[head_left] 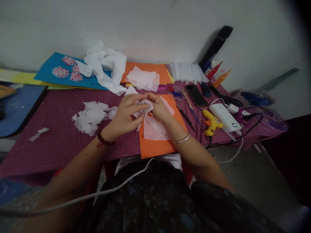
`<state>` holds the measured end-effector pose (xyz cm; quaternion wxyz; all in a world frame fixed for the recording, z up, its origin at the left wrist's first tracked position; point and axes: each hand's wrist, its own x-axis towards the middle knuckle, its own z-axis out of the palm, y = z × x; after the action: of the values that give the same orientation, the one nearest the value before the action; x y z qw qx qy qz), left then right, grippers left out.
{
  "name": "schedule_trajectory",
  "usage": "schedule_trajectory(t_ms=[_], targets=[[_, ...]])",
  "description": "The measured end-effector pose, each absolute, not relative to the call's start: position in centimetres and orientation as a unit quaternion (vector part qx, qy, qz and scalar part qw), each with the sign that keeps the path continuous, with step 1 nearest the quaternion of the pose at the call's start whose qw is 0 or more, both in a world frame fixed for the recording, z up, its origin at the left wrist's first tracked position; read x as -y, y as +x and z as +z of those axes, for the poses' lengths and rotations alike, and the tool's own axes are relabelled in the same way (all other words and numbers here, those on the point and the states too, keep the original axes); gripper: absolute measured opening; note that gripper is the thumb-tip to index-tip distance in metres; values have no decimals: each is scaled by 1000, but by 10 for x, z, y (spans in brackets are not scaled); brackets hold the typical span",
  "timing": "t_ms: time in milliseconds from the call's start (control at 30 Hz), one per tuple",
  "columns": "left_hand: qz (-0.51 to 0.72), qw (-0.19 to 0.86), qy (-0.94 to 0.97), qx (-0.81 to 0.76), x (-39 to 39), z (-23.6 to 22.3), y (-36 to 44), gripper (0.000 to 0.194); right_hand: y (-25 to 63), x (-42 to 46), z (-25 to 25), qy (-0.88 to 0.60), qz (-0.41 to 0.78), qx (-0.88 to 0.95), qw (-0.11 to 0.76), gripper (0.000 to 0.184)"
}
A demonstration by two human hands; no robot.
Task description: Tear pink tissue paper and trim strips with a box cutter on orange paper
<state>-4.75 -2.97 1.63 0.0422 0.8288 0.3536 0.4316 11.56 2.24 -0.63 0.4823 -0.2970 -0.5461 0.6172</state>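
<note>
Nearest the head camera, a white cable [102, 193] crosses the dark floral garment [145, 207], nearer than the orange sheet [155, 149]. Above that sheet's left part, the left hand [127, 113] and right hand [159, 108] pinch a crumpled tissue piece [147, 110] between them, fingers curled, forearms converging. The step looks like gathering or shaping it; the next move seems to call for a light, steady pinch.

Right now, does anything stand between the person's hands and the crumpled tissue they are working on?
Nothing visible does: the left hand and right hand hold the crumpled tissue in their fingers. The flat pink tissue and orange sheet lie below, not in between.
</note>
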Motion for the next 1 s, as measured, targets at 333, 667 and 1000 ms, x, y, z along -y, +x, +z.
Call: schedule_trajectory(t_ms=[333,667,1000], targets=[[533,-7,756,-381,27,11,-49,9,131,-19,3,-308,436,705,467,35],[534,-4,737,-415,29,12,-52,17,133,-14,14,-320,343,734,492,12],[562,130,688,-440,24,6,-55,8,130,-21,4,-350,424,668,502,17]])
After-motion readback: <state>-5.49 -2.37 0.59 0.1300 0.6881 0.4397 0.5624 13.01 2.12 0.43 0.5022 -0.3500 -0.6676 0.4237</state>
